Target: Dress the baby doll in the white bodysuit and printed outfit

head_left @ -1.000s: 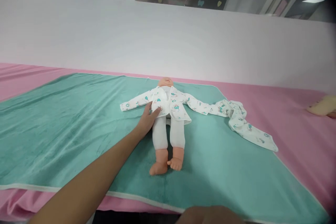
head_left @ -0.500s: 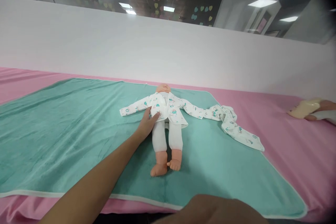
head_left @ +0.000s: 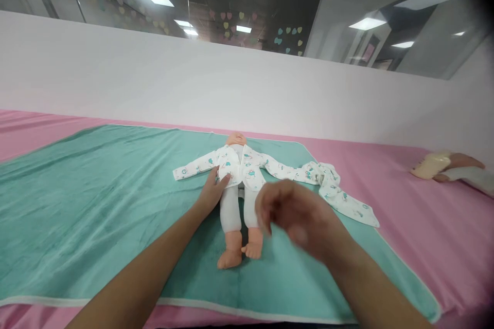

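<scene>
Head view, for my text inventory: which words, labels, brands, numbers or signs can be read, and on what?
None can be read.
Jacket: small prints, too small to tell any lettering.
Crumpled garment: likewise.
Heart shapes: any writing too small and blurred.

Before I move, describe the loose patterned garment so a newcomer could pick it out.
On the pink cover lies a big green cloth, with a doll in a printed white jacket near its middle. Beyond the end of the jacket's picture-right sleeve, the loose garment lies bunched near the cloth's right edge. Its print resembles the jacket's, but it is crumpled and off the doll.
</scene>
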The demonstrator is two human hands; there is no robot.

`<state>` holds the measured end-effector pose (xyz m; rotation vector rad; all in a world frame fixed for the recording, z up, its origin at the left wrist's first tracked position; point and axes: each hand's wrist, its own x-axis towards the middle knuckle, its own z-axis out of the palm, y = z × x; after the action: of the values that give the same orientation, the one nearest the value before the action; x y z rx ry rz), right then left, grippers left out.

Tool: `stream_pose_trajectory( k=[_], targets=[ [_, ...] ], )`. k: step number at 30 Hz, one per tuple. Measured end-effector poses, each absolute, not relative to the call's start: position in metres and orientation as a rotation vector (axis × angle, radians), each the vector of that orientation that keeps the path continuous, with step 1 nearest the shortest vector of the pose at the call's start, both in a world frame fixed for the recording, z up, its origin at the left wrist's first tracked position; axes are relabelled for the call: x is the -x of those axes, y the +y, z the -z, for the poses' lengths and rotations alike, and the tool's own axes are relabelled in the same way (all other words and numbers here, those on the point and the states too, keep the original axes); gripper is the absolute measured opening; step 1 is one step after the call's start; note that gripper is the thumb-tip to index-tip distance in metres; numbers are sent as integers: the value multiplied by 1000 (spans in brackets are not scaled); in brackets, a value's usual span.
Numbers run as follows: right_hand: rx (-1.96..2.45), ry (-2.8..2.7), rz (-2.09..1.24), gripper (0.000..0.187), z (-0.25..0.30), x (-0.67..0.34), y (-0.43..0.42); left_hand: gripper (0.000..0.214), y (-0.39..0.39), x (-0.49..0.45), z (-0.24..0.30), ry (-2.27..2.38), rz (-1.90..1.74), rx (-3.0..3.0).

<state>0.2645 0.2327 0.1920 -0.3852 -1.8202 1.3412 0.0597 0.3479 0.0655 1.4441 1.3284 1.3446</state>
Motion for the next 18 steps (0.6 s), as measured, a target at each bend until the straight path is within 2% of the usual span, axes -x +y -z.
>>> stream_pose_trajectory(
  k=[2,5,7,9,14,18],
  targets=[
    [754,-1811,-1082,25,-175,-285,281,59,348,-59,-65,1327,-1346,-1463],
    [1372,-1664,-468,32,-128,-349,345,54,350,-57,-63,1367,-1342,-1470],
    [1650,-1607,-67,37,-94,-397,372,53,352,-57,-61,1406,-1340,-1466],
    [1854,-1562,167,44,-67,-438,386,53,355,-56,-60,1447,-1323,-1467],
    [2040,-1363,61,58,-42,-486,395,58,355,-58,-61,1525,-1282,-1448],
    [1831,-1229,-275,44,-45,-494,398,59,352,-58,-62,1545,-1264,-1429]
  ],
)
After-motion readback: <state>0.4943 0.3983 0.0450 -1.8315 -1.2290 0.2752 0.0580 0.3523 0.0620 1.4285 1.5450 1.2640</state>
